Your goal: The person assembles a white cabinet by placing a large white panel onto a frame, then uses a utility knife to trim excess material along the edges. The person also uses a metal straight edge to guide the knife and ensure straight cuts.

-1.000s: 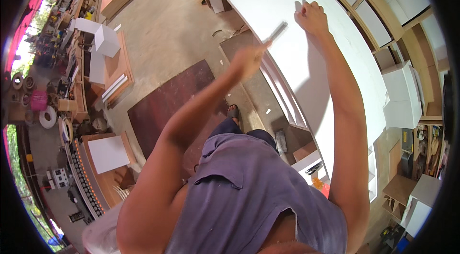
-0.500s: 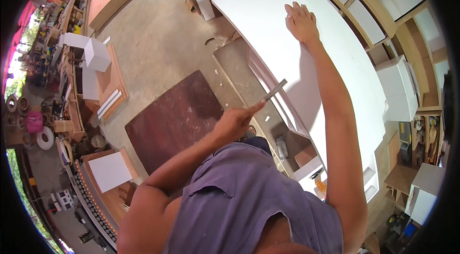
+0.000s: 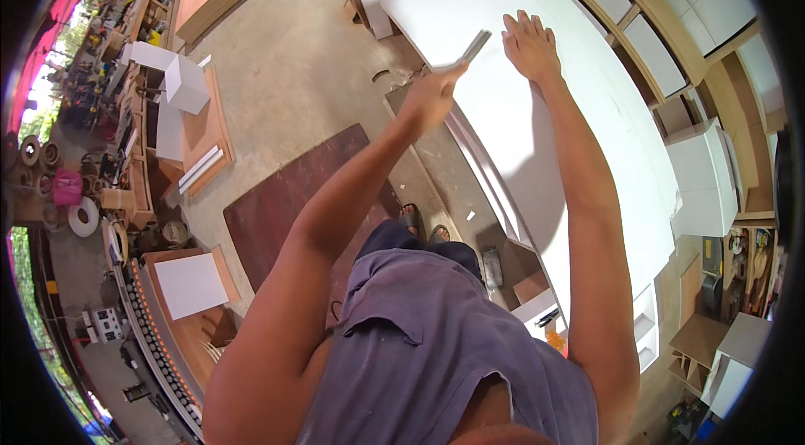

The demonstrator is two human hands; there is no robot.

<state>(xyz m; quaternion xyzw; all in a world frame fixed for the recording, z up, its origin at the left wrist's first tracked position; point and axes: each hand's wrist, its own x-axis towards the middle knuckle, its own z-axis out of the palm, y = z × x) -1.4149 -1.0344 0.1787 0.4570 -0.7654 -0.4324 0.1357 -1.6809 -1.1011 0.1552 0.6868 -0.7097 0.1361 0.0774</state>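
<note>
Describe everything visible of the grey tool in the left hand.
The grey tool is a slim, straight bar, metallic-looking, with a blunt far end. The left hand grips its near end, hiding any handle. It slants away and rightward, in view over the white board near its left edge; whether they touch is unclear.

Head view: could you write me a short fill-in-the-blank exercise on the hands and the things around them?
1. The left hand grips the narrow grey tool, while the other hand, the ____ one, rests on the large panel.
2. The colour of the large panel is ____.
3. In the picture, the dark reddish-brown sheet lies to the ____ of the large panel.

Missing words: right; white; left.
</note>
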